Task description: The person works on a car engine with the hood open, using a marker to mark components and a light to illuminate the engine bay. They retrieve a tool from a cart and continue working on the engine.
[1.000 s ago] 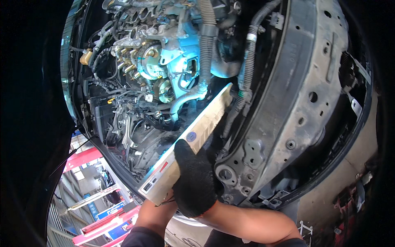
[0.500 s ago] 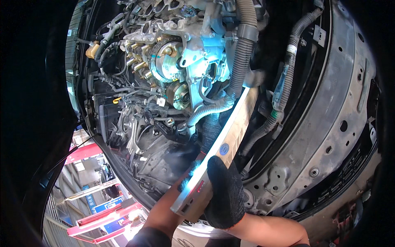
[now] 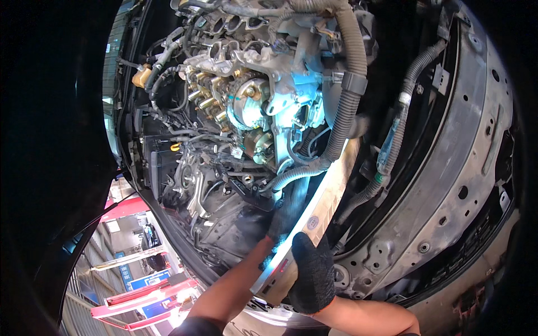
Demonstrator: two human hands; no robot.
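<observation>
Clasping the light bar (image 3: 324, 203) toward one o'clock, my right grip (image 3: 312, 274) should hold steady; left grip (image 3: 289, 207), eleven o'clock, blurred, can't tell.

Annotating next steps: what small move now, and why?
Probably tilt the lamp in the right hand slightly toward the left hand: its brightest light lands on the engine, while the left hand, near the corrugated hose, looks dimmer.

gap between ribbed hoses (image 3: 352, 106), lamp (image 3: 330, 197) narrowing lower end
</observation>
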